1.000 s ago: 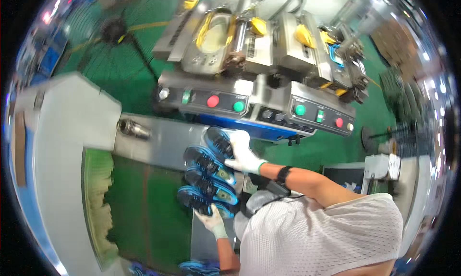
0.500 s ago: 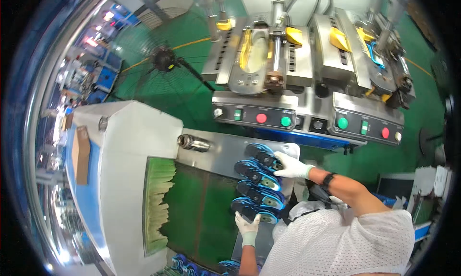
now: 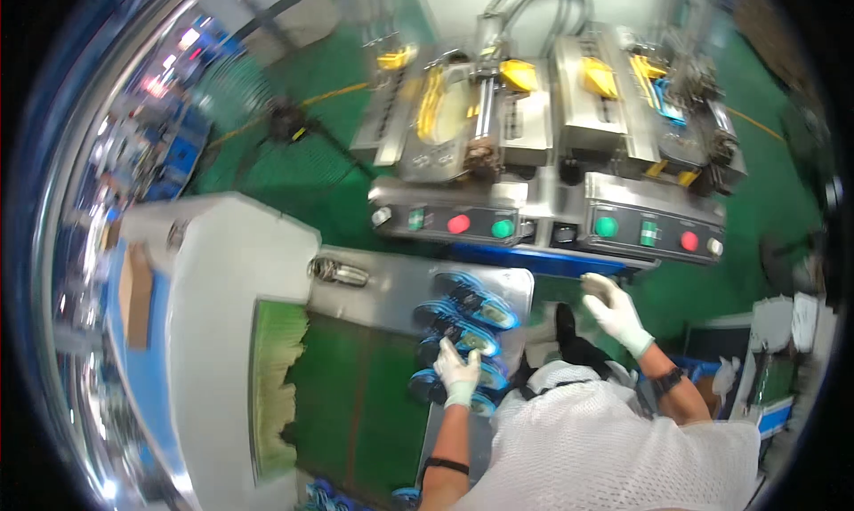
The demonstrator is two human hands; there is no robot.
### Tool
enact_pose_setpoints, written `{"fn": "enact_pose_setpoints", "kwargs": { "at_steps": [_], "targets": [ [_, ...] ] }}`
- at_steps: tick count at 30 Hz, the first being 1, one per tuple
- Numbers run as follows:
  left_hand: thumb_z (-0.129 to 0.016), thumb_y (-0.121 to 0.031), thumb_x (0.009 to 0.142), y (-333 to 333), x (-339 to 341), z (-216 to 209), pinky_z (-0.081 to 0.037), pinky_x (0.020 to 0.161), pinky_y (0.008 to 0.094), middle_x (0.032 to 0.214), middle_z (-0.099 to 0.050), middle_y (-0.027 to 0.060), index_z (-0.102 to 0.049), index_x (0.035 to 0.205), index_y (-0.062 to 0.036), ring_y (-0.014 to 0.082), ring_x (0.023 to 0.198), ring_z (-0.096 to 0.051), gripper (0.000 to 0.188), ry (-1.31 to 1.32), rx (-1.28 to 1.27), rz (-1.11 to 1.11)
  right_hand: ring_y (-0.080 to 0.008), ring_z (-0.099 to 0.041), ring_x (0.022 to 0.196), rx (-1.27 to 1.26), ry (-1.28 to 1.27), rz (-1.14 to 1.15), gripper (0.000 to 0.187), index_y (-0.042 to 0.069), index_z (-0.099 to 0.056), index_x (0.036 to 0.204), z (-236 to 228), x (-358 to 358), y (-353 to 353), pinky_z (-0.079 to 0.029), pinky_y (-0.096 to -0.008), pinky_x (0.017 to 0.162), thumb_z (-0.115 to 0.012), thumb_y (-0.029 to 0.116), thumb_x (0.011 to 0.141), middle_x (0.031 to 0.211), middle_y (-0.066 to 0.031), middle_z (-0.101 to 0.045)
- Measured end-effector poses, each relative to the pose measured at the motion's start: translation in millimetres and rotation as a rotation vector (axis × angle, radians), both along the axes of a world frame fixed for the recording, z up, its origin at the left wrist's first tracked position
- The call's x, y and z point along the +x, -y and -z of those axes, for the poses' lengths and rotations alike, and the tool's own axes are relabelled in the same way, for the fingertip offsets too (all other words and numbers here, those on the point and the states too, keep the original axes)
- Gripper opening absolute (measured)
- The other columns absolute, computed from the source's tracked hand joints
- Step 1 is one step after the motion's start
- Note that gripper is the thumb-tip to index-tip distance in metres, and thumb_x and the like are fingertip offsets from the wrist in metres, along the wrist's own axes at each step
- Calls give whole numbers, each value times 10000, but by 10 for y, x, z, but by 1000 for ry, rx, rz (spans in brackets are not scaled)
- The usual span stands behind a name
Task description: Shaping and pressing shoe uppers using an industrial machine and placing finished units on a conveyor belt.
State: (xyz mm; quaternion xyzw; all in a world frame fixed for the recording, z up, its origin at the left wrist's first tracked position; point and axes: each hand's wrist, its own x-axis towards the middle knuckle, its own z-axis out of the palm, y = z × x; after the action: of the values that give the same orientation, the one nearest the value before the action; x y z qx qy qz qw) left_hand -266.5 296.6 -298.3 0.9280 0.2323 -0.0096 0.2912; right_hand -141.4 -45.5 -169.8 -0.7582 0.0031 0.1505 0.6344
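Observation:
Several black shoes with bright blue edges [image 3: 476, 302] lie side by side in a row on a metal shelf [image 3: 391, 306]. My left hand [image 3: 457, 374], in a white glove, rests over the nearer shoes in the row, thumb apart from the fingers. It covers part of those shoes, and whether it presses on them is unclear. To the right of the shelf my right hand [image 3: 616, 313], also gloved in white, hangs in the air with its fingers stretched and nothing in it.
Ahead stands a metal press machine [image 3: 525, 160] with red and green buttons. A metal cylinder [image 3: 338, 271] lies at the shelf's left end. At left is a white housing [image 3: 218, 333] with a green fringed opening [image 3: 276, 378]. A floor fan [image 3: 289, 124] stands behind. More shoes [image 3: 329, 493] show at the bottom.
My right hand has left the farthest shoe and moved right, off the shelf. My left hand has moved from the nearest shoe's end forward over the row. The whole view has shifted slightly.

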Motion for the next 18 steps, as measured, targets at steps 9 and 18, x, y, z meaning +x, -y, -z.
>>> {"fn": "enact_pose_setpoints", "kwargs": {
  "at_steps": [9, 18],
  "targets": [
    [-732, -207, 836, -56, -262, 400, -347, 1143, 479, 1400, -519, 295, -415, 1454, 79, 434, 1315, -474, 751, 102, -35, -135, -277, -547, 1333, 141, 75, 26, 539, -35, -455, 1444, -203, 266, 285, -405, -392, 1151, -639, 149, 972, 1422, -207, -562],
    [-736, -207, 853, 123, -151, 207, -331, 1181, 434, 1458, -469, 275, -363, 1488, 65, 391, 1375, -443, 785, -1, -30, -270, -249, -613, 1256, 157, 162, 195, 474, -25, -514, 1395, -164, 418, 542, -463, -368, 1094, -647, 120, 964, 1343, -184, -632]
  ]
}}
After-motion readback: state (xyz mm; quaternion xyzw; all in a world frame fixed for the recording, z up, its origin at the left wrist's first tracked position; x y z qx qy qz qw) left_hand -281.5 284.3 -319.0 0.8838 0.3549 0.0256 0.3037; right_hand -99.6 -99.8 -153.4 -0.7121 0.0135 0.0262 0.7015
